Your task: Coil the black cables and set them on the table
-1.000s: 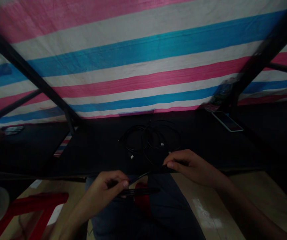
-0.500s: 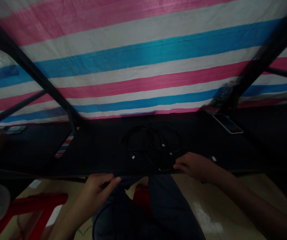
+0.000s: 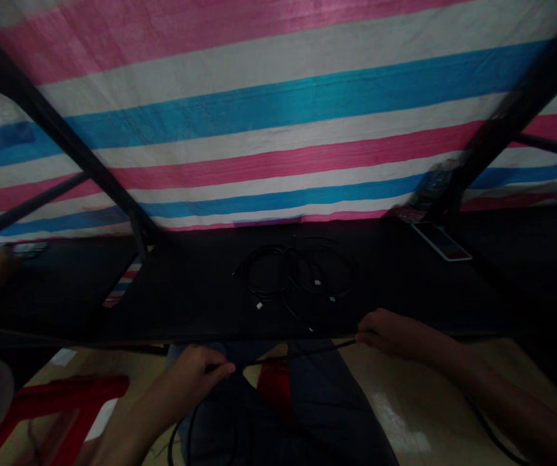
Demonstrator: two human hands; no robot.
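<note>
Left hand (image 3: 193, 372) and right hand (image 3: 387, 333), well apart, grip a black cable (image 3: 297, 353), pulling it taut below the black table's (image 3: 171, 310) edge, beyond which lie coiled black cables (image 3: 292, 272).

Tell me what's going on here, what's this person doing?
A person is holding a thin black cable stretched between their left hand and right hand, just below the table edge. More black cables lie looped on the dark table, with a phone farther along, in front of a striped tarp.
</note>
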